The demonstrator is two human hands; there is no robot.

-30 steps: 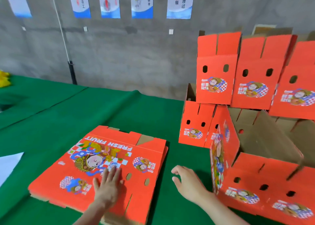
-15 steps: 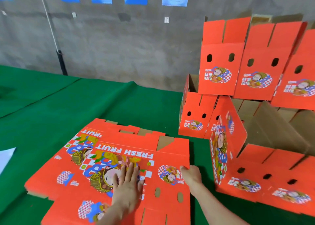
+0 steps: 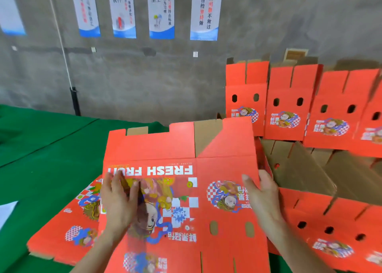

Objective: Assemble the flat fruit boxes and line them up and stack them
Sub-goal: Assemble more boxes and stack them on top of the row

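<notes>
A flat red fruit box (image 3: 186,190) printed "FRESH FRUIT" is tilted up in front of me, lifted off the pile of flat boxes (image 3: 68,227) on the green table. My left hand (image 3: 117,198) lies on its printed face near the left edge, fingers fairly straight. My right hand (image 3: 262,196) grips the box's right edge, thumb on the front face and fingers behind. Assembled red boxes (image 3: 289,111) stand stacked at the right against the wall. An open assembled box (image 3: 330,221) lies on its side at the lower right.
The green-covered table (image 3: 41,148) stretches left and back to a grey wall with posters (image 3: 204,12). A white sheet (image 3: 6,210) lies at the left edge. A black pole (image 3: 75,101) stands by the wall.
The top flat box has been slid toward me and raised off the pile. My right hand went from the table to the box's right edge and took hold of it.
</notes>
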